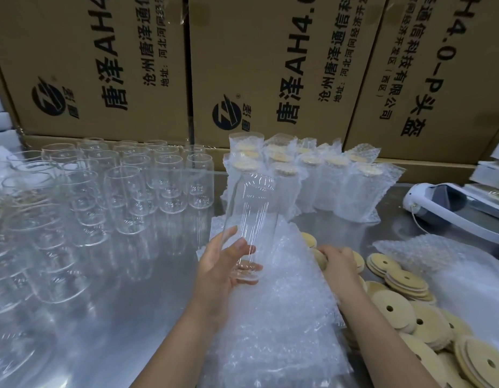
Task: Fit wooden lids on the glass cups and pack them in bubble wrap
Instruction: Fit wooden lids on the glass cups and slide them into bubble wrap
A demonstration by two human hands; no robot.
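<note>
1 bare glass cup (pixel 253 208) in the left hand (pixel 223 264); the right hand (pixel 340 261) is down on the wooden lids (pixel 405 278).
The left fingers wrap the cup's base; its long axis stands near upright, mouth up and away. Whether the right hand grips a lid I cannot tell. Under both hands lies bubble wrap (pixel 270 317). Beyond the grip stand wrapped cups (pixel 312 175), left of it bare cups (pixel 130 177), too many to count.

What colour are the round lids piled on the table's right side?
Pale yellowish tan, like light wood. The lids show best in the head view.
</note>
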